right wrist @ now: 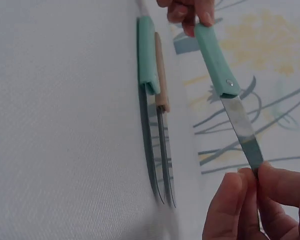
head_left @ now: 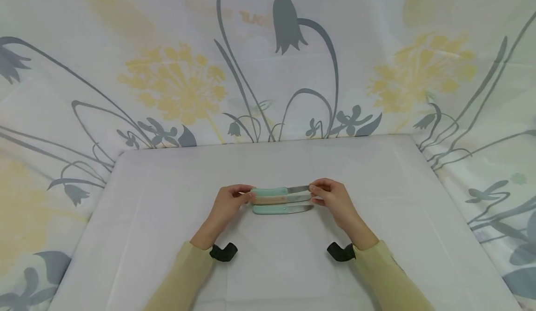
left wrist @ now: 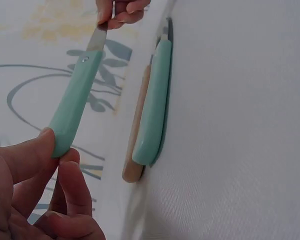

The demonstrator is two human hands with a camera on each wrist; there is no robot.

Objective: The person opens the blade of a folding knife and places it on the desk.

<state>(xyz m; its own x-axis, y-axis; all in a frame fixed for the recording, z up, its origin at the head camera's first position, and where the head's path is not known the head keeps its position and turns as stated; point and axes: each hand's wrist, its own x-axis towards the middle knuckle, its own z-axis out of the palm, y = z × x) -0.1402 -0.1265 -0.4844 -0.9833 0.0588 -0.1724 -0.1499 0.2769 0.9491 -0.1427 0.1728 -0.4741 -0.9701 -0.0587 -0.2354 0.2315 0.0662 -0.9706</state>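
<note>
I've got the left hand [head_left: 228, 204] pinching the handle and right hand [head_left: 332, 198] pinching the blade tip of a green knife [head_left: 278, 191] above the surface [head_left: 146, 218]; slick blade could slip, dropping onto two knives [head_left: 281, 205] just nearer.

Open white table [head_left: 138, 218] is seen on every side of the hands. The only obstacles are two knives lying side by side, the tan-handled knife [head_left: 272, 200] and the mint-handled knife [head_left: 276, 209], directly beneath the lifted knife [head_left: 278, 191], with a gap left between.
</note>
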